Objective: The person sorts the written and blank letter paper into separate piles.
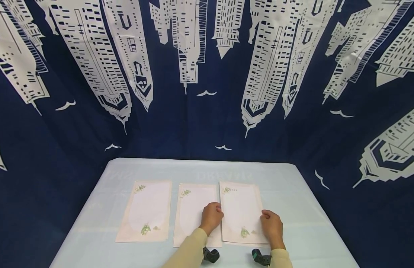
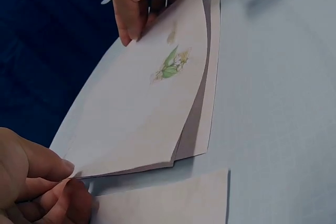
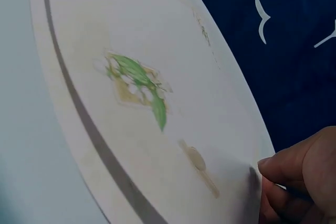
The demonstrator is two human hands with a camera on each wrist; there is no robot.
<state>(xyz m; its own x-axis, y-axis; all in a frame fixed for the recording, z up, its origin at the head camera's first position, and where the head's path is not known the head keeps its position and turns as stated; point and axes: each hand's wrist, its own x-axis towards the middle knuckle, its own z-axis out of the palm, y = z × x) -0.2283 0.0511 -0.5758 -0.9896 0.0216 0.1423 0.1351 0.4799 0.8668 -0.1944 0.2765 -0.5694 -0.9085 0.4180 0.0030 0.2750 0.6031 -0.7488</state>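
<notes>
The left grip [image 1: 212, 216] pinched the left edge of a printed sheet [image 1: 241, 210] between thumb and fingers. The right grip [image 1: 272, 226] pinched the opposite edge of that sheet, its thumb on the upper face and its fingers curled under. The sheet lay between the two grips, its printed side up, with a green sprig near the corner beyond the left grip and a larger leafy sprig [image 3: 139, 85] with white blossoms toward its near end. Beside the larger sprig, on the side toward the right grip, was a small tan motif [image 3: 198, 163].

Below the held sheet, between the grips, lay a lower sheet [image 2: 203, 119]. The held sheet's near end was bowed up, leaving a shadowed gap above the lower one, as the left wrist view showed.

Just left of the left grip, partly under its forearm, lay a middle sheet [image 1: 193, 208] of like design, and farther left, apart from it, a leftmost sheet [image 1: 148, 210]. All rested on the pale tabletop [image 1: 310, 230], which spread out on either side of the grips.

A pale yellow sleeve [image 1: 185, 250] covered the forearm behind the left grip, and a black device [image 1: 261, 257] sat at the wrist behind the right. Beyond both grips hung a navy cloth [image 1: 186, 123] printed with white upside-down buildings and birds.
</notes>
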